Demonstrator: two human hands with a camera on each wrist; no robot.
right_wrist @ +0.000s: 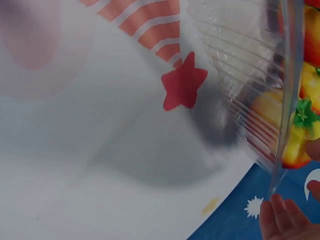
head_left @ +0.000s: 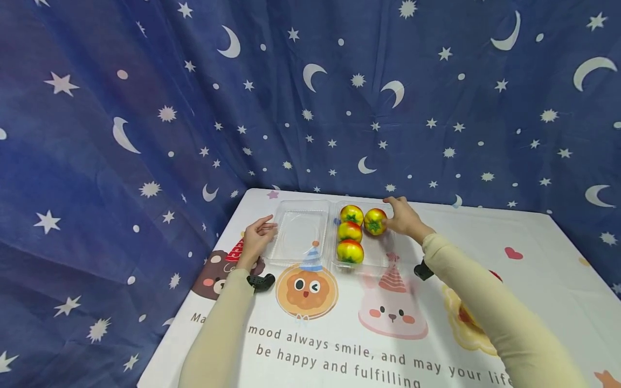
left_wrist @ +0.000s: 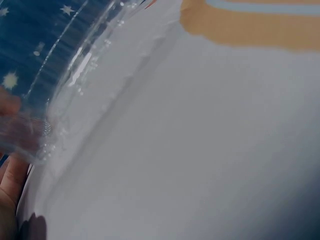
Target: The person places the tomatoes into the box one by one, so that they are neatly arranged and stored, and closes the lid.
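A clear plastic clamshell box (head_left: 368, 253) lies opened out flat, its lid half (head_left: 298, 229) on the left. Several red-and-yellow toy fruits with green leafy tops, persimmon-like, sit in the right half. Three form a column, including the front fruit (head_left: 350, 251); another fruit (head_left: 375, 221) sits at the back right. My left hand (head_left: 257, 240) pinches the lid's left edge, the plastic between its fingers in the left wrist view. My right hand (head_left: 406, 218) is at the box's back right corner, fingers (right_wrist: 282, 217) fairly straight outside the rim, thumb close beside the back right fruit. Contact there is unclear.
A white printed tablecloth (head_left: 533, 302) covers the table. Behind and to the left hangs a dark blue curtain (head_left: 339, 145) with moons and stars, close to the table's back edge. Black wrist devices, including the left one (head_left: 261, 282), are strapped on both arms.
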